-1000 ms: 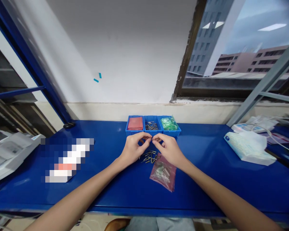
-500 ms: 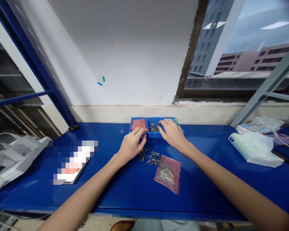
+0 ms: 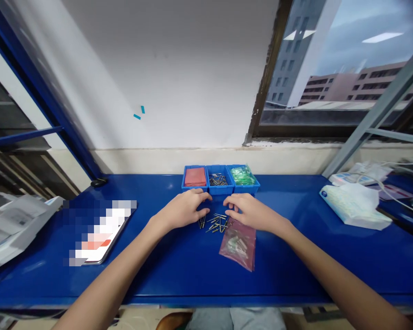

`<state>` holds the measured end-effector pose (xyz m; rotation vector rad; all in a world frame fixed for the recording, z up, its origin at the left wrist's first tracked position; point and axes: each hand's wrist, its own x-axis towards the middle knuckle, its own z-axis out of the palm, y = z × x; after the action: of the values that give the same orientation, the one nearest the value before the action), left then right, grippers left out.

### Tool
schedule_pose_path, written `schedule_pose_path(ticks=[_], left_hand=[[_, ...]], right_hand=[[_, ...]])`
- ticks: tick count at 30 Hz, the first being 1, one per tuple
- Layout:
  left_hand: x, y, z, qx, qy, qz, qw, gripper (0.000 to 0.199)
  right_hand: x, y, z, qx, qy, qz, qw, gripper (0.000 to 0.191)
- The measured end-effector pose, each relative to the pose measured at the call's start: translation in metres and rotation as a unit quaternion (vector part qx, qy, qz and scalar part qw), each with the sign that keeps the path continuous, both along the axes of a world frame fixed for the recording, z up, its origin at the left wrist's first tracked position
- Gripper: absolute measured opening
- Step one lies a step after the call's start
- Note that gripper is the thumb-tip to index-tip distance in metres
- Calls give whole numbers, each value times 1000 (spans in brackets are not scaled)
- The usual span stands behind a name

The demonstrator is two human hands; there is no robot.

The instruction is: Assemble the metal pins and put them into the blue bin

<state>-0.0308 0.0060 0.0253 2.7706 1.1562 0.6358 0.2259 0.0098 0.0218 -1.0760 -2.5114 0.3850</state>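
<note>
Nearest me, the pink bag (image 3: 239, 243) lies flat on the blue table (image 3: 179, 270), with the loose metal pins (image 3: 218, 223) just beyond its left corner. Over the pins I see the left hand (image 3: 184, 208) and right hand (image 3: 249, 211) apart, fingers loosely curled with gaps at the tips; whether they pinch anything small, I can't tell. Behind them, three blue bins hold red packets (image 3: 195, 177), more pins (image 3: 218, 179) and green packets (image 3: 242, 175).

Count: blue plastic bins (image 3: 220, 189), 3. Loose blind rivets (image 3: 217, 225), more than five; overlap prevents exact tally. Rivets in middle bin: many, uncountable. Green packets (image 3: 242, 176), several, number unclear. Pink plastic bag (image 3: 243, 233) on table, at least 1. Tissue pack (image 3: 359, 216), 1. Smartphone (image 3: 114, 236), 1. Teal tape strips (image 3: 137, 117), 2.
</note>
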Motion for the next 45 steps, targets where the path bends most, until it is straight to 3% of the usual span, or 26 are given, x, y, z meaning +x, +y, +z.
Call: schedule_pose_path(ticks=[4, 10, 13, 20, 34, 41, 45], left_hand=[[-10, 6, -2, -24, 7, 29, 999, 24], [-21, 13, -2, -177, -10, -12, 984, 37], [-21, 15, -3, -203, -9, -27, 979, 44], [-14, 14, -7, -227, -20, -41, 973, 41], [4, 13, -18, -215, -88, -16, 972, 47], [7, 11, -15, -212, -93, -3, 973, 31], [8, 9, -14, -168, -88, -5, 982, 23]], right_hand=[[1, -2, -1, 2, -38, 16, 999, 16], [-2, -3, -6, -3, -36, 33, 999, 13], [-2, -3, -3, -20, -25, 38, 999, 12], [4, -3, 8, -75, -47, 86, 992, 28], [-5, 4, -11, -29, 1, 41, 999, 13], [-8, 6, -18, 16, -14, 40, 999, 11], [-6, 5, -10, 6, 2, 20, 1000, 11]])
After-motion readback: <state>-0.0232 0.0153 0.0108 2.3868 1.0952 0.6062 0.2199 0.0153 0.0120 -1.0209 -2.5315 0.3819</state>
